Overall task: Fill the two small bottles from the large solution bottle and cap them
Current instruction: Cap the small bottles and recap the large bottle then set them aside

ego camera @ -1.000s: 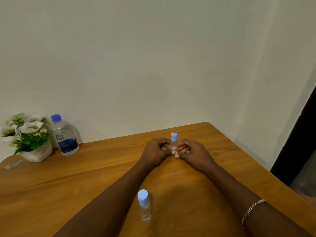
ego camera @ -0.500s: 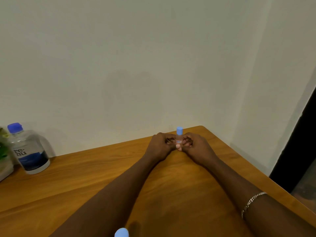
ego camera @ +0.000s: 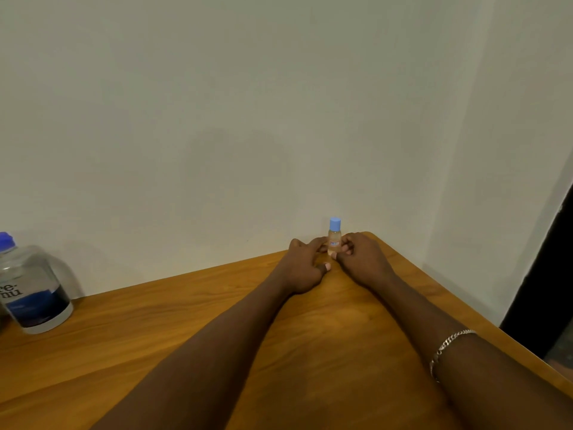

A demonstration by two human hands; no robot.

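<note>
Head view: small bottle [ego camera: 334, 240], blue-capped, long axis upright on the table [ego camera: 217, 321], sits directly between left hand [ego camera: 305, 265] and right hand [ego camera: 362, 259], both equally near and pinching its lower body, large solution bottle [ego camera: 34, 290] well beyond the left hand.

One wide-angle cam on my head, facing forward and down across the table [ego camera: 192, 321] toward its far right corner and the wall [ego camera: 248, 119]. Close over my forearms; left grip [ego camera: 305, 268] and right grip [ego camera: 362, 262] sit mid-frame.
</note>
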